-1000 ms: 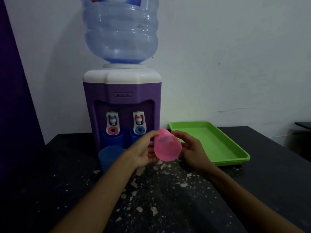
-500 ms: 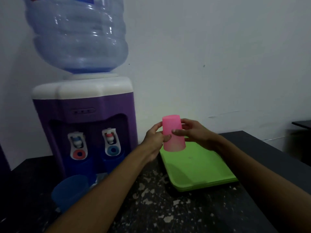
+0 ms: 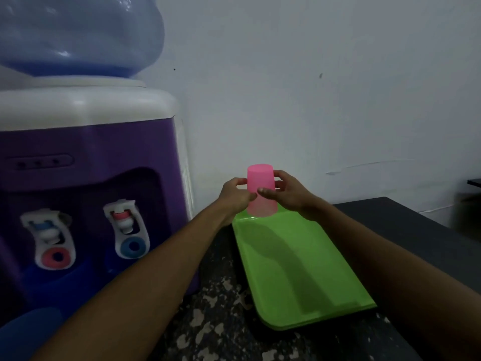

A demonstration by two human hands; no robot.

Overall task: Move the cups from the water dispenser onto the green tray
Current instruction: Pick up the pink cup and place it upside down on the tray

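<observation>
You hold the inverted pink plastic cup (image 3: 260, 188) in a closed grip of left hand (image 3: 234, 195) and right hand (image 3: 287, 192) above the far end of the green rectangular plastic tray (image 3: 299, 269); next, lower it flat and release.

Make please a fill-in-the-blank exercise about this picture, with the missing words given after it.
1. Both hands, left hand and right hand, hold a cup of ____ colour.
2. The cup is turned ____ down.
3. The cup is at the far end of the ____ tray.
4. The water dispenser has a body of ____ colour.

Missing words: pink; upside; green; purple
</observation>
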